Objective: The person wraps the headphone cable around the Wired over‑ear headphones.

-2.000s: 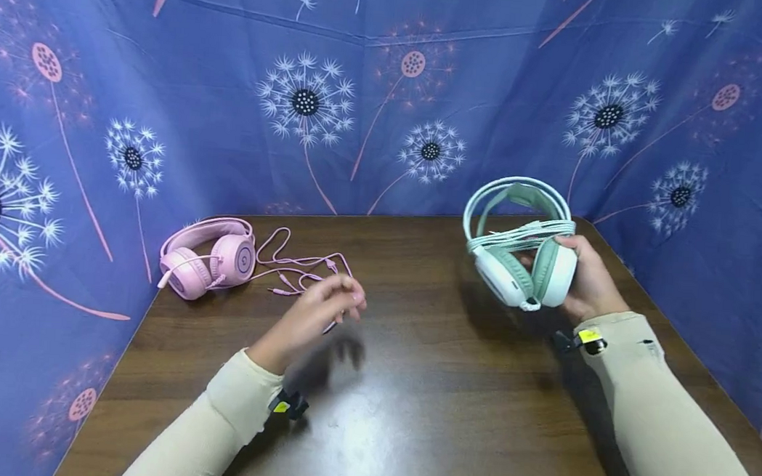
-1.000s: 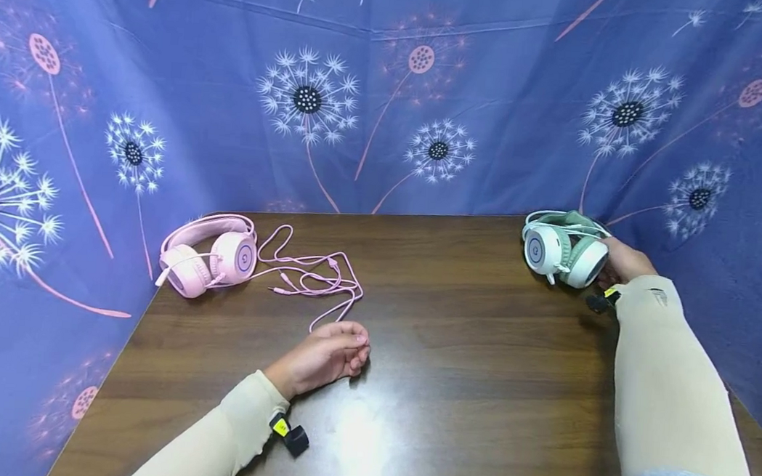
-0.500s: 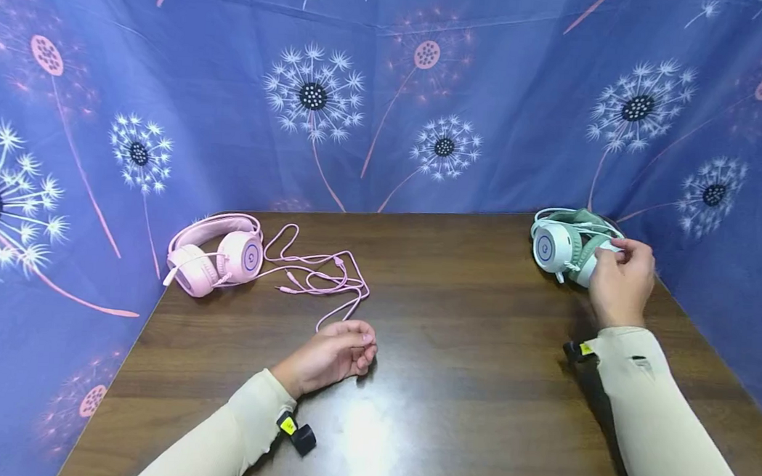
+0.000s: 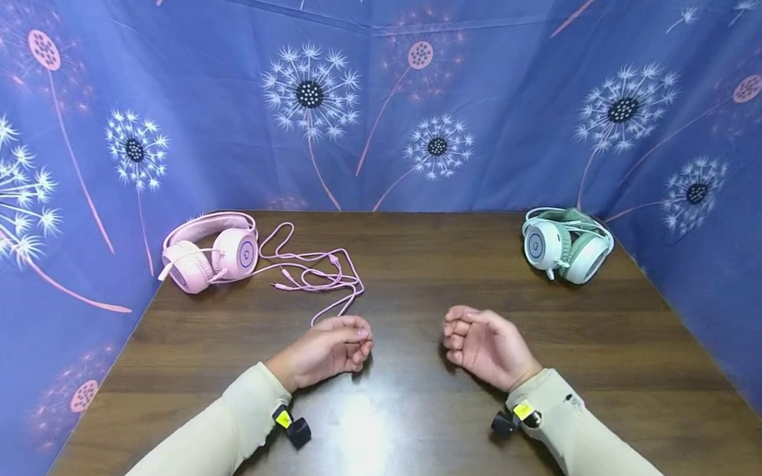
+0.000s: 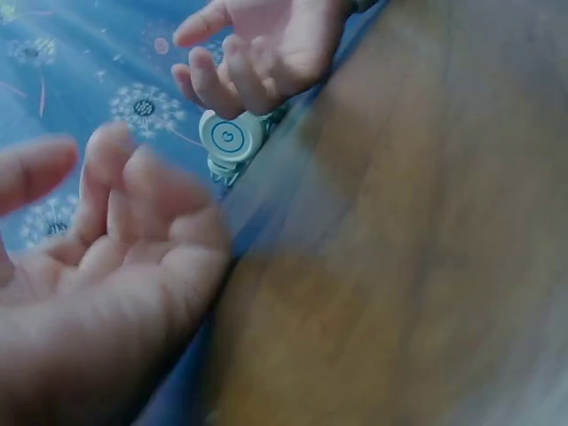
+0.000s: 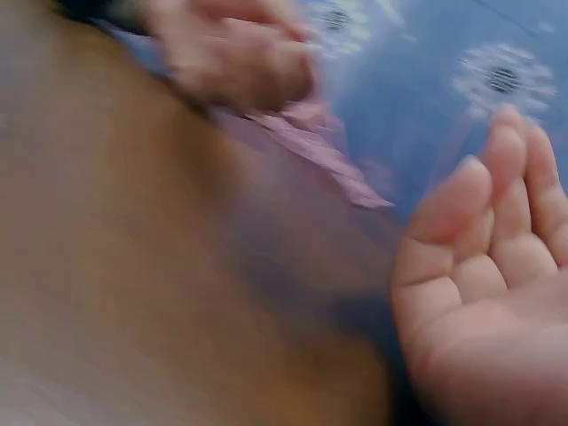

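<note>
At the back left of the table lies a pink headset (image 4: pixel 208 253) with a boom microphone. Its pink cable (image 4: pixel 316 278) spreads loosely to the right, one loop running down close to my left hand (image 4: pixel 327 351). That hand rests on the table with loosely curled fingers and holds nothing. A white and mint-green headset (image 4: pixel 567 246) sits at the back right, apart from both hands. My right hand (image 4: pixel 488 346) lies palm inward at the middle right, fingers loosely bent, with nothing in it. In the left wrist view, one round earcup (image 5: pixel 229 135) shows below the right hand.
The brown wooden table (image 4: pixel 408 429) has a bright glare spot near its front. A blue cloth (image 4: pixel 375 121) with a dandelion print hangs around the back and both sides. Each sleeve carries a small black wrist camera, such as the left one (image 4: pixel 297 431).
My right hand set the mint-green headset down at the back right, let go, and came back toward the middle. My left hand drew back slightly, then stayed put.
</note>
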`<state>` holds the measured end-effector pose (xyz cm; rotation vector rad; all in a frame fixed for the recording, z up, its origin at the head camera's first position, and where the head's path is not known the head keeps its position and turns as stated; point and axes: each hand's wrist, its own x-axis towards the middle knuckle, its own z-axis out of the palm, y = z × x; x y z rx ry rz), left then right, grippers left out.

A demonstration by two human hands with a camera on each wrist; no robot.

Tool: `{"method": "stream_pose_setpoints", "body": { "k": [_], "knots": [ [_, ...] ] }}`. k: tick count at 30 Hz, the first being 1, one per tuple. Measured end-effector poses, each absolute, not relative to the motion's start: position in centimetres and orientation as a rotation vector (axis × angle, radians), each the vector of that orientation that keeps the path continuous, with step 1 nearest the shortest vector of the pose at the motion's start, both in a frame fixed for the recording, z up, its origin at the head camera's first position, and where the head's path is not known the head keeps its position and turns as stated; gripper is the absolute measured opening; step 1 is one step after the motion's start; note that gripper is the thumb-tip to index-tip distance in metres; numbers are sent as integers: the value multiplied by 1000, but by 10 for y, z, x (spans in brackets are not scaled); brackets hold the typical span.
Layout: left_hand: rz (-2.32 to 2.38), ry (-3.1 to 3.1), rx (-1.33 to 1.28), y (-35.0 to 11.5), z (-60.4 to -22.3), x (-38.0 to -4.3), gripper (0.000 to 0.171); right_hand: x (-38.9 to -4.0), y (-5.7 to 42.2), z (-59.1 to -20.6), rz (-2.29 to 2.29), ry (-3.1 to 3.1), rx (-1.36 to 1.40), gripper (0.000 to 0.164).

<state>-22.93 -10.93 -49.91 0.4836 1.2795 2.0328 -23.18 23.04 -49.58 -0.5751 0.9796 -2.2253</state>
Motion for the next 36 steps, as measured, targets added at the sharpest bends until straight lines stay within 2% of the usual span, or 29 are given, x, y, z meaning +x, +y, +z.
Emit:
{"method": "stream_pose_setpoints", "body": {
  "k": [4,8,13,19,22,29,32,36],
  "knots": [
    [2017,1487,530,-123,-476,-226,6,-218,205,-508,-2086,966,-717,41],
    [1956,2152,550,-151,-438,-235,11,-216,202,-513,-2133,936,-786,46],
    [1634,2972,337,-209,-393,-252,20,-219,206,-513,-2206,928,-729,48],
    [1368,3244,34,-273,-358,-264,31,-217,201,-508,-2217,1097,-807,47],
    [1179,3341,-125,-297,-354,-275,39,-216,199,-505,-2227,1209,-803,46],
    [935,3155,-486,-326,-369,-301,83,-215,204,-503,-2229,1262,-767,43],
    [894,3068,-517,-331,-376,-306,93,-215,206,-502,-2233,1257,-755,42],
    [862,2989,-472,-341,-378,-309,98,-215,206,-499,-2231,1264,-731,41]
  ]
}}
